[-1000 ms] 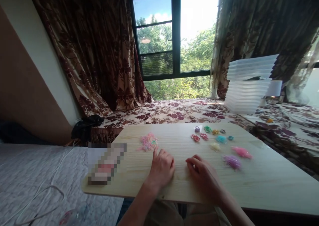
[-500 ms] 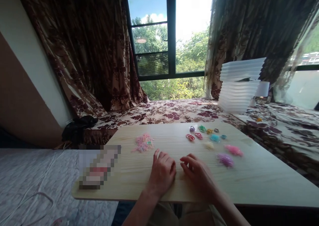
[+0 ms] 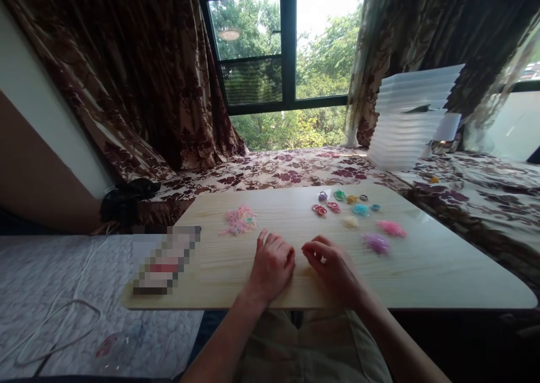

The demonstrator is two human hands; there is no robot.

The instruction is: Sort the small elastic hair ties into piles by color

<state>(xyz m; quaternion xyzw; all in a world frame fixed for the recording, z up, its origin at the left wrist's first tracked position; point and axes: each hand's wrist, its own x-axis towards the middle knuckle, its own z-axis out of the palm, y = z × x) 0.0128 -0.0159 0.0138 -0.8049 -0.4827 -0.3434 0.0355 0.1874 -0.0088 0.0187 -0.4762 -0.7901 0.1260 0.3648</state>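
Observation:
My left hand rests on the table with its fingers curled, thumb toward the middle; whatever it may hold is hidden. Just across from it, my right hand has thumb and forefinger brought together in a pinch, and I cannot make out anything between them. Beyond my left hand lies a loose heap of pink and pastel bands. Past my right hand are a purple pile, a pink pile and a cream pile of small bands. Farther back sit a light blue pile, red hair ties and green hair ties.
The pale wooden table carries a pixelated flat object at its left edge. Behind, on the flowered cover, stands a tall stack of white sheets. A white cable and a clear plastic item lie at left.
The view has tipped downward, so the table and window sit higher in the picture. My right thumb and forefinger have come closer together. The piles lie as before.

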